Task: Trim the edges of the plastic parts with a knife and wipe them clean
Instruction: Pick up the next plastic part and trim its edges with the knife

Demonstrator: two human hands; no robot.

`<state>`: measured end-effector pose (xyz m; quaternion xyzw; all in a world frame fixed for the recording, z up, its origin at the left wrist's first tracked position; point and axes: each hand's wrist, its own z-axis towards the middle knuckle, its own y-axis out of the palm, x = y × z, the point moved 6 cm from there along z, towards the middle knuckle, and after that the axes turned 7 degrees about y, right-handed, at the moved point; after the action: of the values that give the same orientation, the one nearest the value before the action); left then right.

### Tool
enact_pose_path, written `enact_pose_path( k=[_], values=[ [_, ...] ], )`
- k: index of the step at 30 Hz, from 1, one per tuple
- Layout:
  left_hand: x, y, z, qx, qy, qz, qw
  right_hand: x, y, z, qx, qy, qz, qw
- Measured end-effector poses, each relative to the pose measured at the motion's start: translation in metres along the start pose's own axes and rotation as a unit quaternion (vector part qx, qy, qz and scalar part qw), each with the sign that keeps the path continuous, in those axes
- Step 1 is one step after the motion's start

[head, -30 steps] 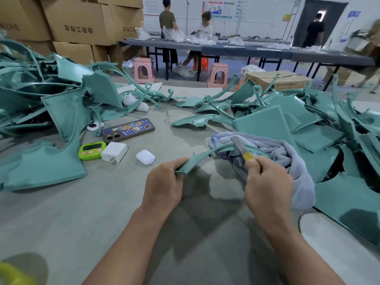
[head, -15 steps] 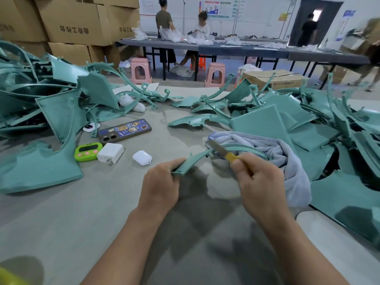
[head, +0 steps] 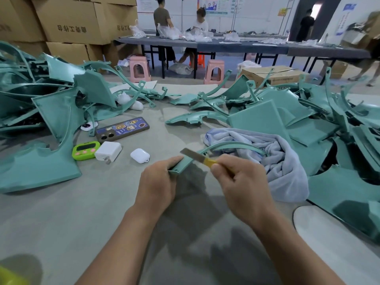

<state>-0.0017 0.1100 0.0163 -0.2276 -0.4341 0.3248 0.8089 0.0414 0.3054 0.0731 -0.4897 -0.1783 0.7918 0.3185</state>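
A curved teal plastic strip (head: 224,146) arcs from my left hand over to a light blue-grey cloth (head: 281,161). My left hand (head: 159,182) grips the strip's near end just above the table. My right hand (head: 244,182) pinches a knife (head: 198,156) with a yellow handle; its grey blade lies across the strip close to my left fingers. The strip's far end rests on the bunched cloth.
Heaps of teal plastic parts lie at the left (head: 41,112) and right (head: 308,120). A phone (head: 123,129), green timer (head: 86,150), white charger (head: 108,151) and earbud case (head: 140,155) sit left of my hands. Behind stand cardboard boxes (head: 67,23), pink stools and people at a long table.
The knife blade has slid left along the strip, from over the cloth towards my left hand. My left hand keeps its hold on the strip's end.
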Motion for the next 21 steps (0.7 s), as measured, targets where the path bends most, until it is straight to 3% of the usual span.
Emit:
enact_pose_path(
  k=[2, 6, 8, 11, 13, 15, 19, 21],
  values=[
    [0.000, 0.001, 0.001, -0.006, -0.004, -0.001, 1.000, 0.006, 0.000, 0.005, 0.031, 0.014, -0.036, 0.999],
    [-0.005, 0.002, 0.001, 0.000, -0.018, -0.007, 1.000, 0.050, -0.037, 0.020, 0.131, 0.183, -0.091, 0.970],
    [-0.004, 0.002, 0.001, 0.001, -0.021, -0.007, 1.000, 0.048, -0.039, 0.016, 0.139, 0.167, -0.064, 0.974],
    [0.000, -0.004, 0.001, 0.007, -0.025, -0.012, 1.000, 0.013, -0.016, 0.002, 0.105, 0.055, -0.006, 0.993],
    [0.004, -0.006, 0.001, 0.001, -0.017, -0.017, 1.000, 0.003, -0.002, 0.000, 0.079, 0.025, -0.001, 0.997],
    [0.003, -0.005, 0.000, -0.011, -0.023, 0.018, 1.000, 0.009, -0.002, 0.006, 0.092, 0.045, -0.033, 0.994],
    [-0.005, -0.005, -0.002, -0.013, -0.082, 0.108, 0.991, 0.051, -0.036, 0.013, 0.185, 0.184, -0.083, 0.962],
    [-0.004, -0.006, -0.002, -0.013, -0.082, 0.097, 0.992, 0.055, -0.044, 0.015, 0.192, 0.184, -0.075, 0.961]
  ],
)
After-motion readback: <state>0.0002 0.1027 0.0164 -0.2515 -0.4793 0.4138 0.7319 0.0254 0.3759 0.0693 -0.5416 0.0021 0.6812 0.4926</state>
